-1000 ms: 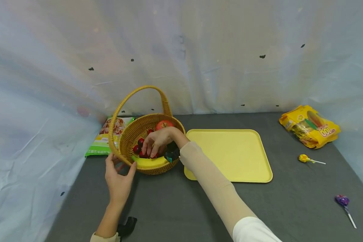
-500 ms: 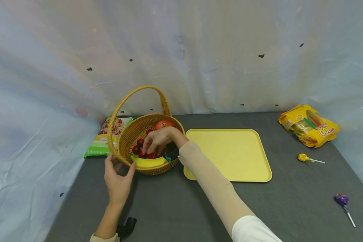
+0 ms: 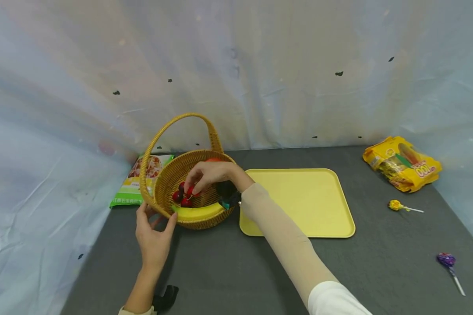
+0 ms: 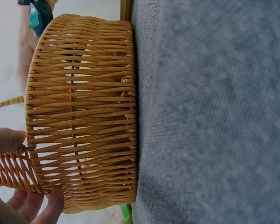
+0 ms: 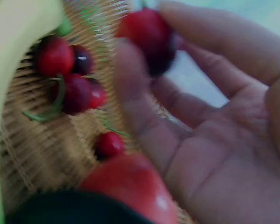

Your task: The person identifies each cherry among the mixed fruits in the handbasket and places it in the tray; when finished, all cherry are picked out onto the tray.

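Note:
A wicker basket (image 3: 166, 177) with a tall handle stands on the dark table. My left hand (image 3: 153, 240) grips its rim at the foot of the handle, thumb and fingers curled round the weave in the left wrist view. Over the inside of the basket, my right hand (image 3: 210, 173) pinches a dark red cherry (image 5: 148, 39) between thumb and fingertips, raised above the rest. Several other cherries (image 5: 73, 93) lie in the basket beside a banana (image 3: 197, 213). A red apple (image 5: 135, 184) and a dark rounded thing (image 5: 70, 207) are partly hidden by my right hand in the head view.
Right of the basket lies a yellow tray (image 3: 299, 203). Behind the basket leans a green-and-white snack bag (image 3: 132, 186). Farther right are a yellow snack packet (image 3: 404, 165), a yellow lollipop (image 3: 395, 205) and a purple lollipop (image 3: 447, 261). A plastic sheet (image 3: 260, 74) hangs behind.
My right hand has risen slightly from among the cherries and now holds one at its fingertips. My left hand stays on the basket rim.

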{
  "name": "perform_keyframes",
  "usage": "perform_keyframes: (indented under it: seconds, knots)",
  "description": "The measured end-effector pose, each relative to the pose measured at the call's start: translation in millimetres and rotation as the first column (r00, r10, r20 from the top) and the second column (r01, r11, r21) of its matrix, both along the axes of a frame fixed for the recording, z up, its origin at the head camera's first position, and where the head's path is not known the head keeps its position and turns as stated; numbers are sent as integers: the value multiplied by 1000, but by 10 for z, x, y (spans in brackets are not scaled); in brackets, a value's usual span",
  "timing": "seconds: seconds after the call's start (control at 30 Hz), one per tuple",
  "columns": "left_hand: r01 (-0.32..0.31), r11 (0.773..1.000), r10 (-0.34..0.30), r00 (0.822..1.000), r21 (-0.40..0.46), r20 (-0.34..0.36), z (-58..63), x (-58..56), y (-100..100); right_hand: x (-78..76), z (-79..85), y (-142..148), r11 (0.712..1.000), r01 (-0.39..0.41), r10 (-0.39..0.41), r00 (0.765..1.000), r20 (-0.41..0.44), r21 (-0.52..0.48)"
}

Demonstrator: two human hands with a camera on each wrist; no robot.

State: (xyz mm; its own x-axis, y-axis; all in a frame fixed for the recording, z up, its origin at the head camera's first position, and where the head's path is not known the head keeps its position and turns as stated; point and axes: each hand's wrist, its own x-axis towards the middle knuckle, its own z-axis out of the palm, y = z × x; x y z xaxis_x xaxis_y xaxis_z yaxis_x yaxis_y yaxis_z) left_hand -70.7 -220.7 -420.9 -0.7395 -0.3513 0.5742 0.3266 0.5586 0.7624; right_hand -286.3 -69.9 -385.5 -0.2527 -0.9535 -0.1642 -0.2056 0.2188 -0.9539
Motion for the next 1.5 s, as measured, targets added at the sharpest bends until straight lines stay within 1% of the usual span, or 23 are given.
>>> perform_keyframes:
  seconds: [0.03, 0.1, 0.13, 0.2, 0.3, 0.37, 0.43, 0.53, 0.6, 0.7, 0.83, 0.87, 0.93, 1.0, 1.07, 1.1, 1.13, 1.17, 1.23, 1.3, 1.37, 1.43, 1.5]
  knots:
    - [5, 1000, -5, 1000, 3, -3, 0, -6, 5, -16, 32, 77, 998, 31, -31, 999, -16, -49]
    - [12, 1000, -12, 1000, 6, -9, 0, -18, 15, -49, 96, 268, 985, 119, -126, 991, -46, -125]
    - [16, 1000, -16, 1000, 6, -13, -2, -24, 22, -68, 114, 381, 973, 167, -177, 983, -51, -157]
    - [27, 1000, -27, 999, 9, -19, -6, -33, 32, -103, 135, 637, 944, 261, -277, 959, -57, -200]
    - [30, 1000, -30, 999, 8, -24, -18, -34, 41, -141, 103, 1052, 906, 354, -370, 928, -30, -232]
    - [21, 1000, -21, 999, 7, -27, -25, -26, 44, -151, 43, 1305, 883, 409, -423, 906, -11, -230]
    - [3, 1000, -3, 999, 2, -32, -30, -16, 47, -150, -48, 1502, 853, 470, -484, 875, -5, -225]
    - [-16, 1000, 16, 999, -5, -38, -33, -1, 49, -151, -249, 1679, 805, 555, -571, 821, -19, -211]
    - [-16, 1000, 16, 999, -7, -40, -34, 10, 47, -138, -391, 1732, 785, 588, -606, 795, -43, -198]
    - [-11, 1000, 11, 999, -5, -41, -34, 13, 44, -112, -566, 1749, 779, 598, -621, 778, -97, -187]
    - [-18, 1000, 18, 999, -5, -36, -36, 7, 40, -103, -721, 1702, 783, 585, -618, 771, -155, -213]
    - [-19, 1000, 19, 999, -3, -36, -36, 5, 39, -105, -747, 1685, 787, 578, -612, 774, -162, -214]
    - [-22, 1000, 22, 999, -2, -35, -36, 3, 40, -104, -784, 1650, 805, 559, -590, 789, -173, -197]
    - [-23, 1000, 23, 999, -1, -37, -37, 0, 42, -92, -800, 1615, 828, 537, -559, 811, -171, -161]
    - [-24, 1000, 24, 999, 0, -37, -40, -1, 43, -82, -828, 1582, 846, 515, -531, 835, -146, -135]
    - [-25, 1000, 25, 999, -1, -37, -41, -2, 45, -76, -843, 1566, 851, 509, -524, 840, -143, -131]
    - [-25, 1000, 25, 999, -2, -37, -43, -3, 45, -73, -859, 1551, 851, 510, -525, 840, -140, -129]
    - [-24, 1000, 24, 999, -2, -38, -44, -4, 45, -69, -872, 1538, 848, 513, -529, 837, -142, -134]
    - [-24, 1000, 23, 999, -1, -39, -45, -4, 45, -72, -904, 1508, 836, 527, -547, 820, -169, -151]
    - [-21, 1000, 21, 999, 1, -41, -44, -4, 46, -64, -901, 1487, 822, 547, -570, 791, -221, -160]
    - [-23, 1000, 23, 999, 0, -41, -44, -2, 46, -59, -892, 1467, 811, 562, -584, 768, -262, -162]
    - [-24, 1000, 24, 999, 0, -40, -43, -1, 47, -58, -884, 1452, 807, 568, -589, 753, -291, -163]
    - [-24, 1000, 24, 999, -1, -39, -43, 1, 47, -57, -875, 1441, 805, 573, -591, 745, -309, -156]
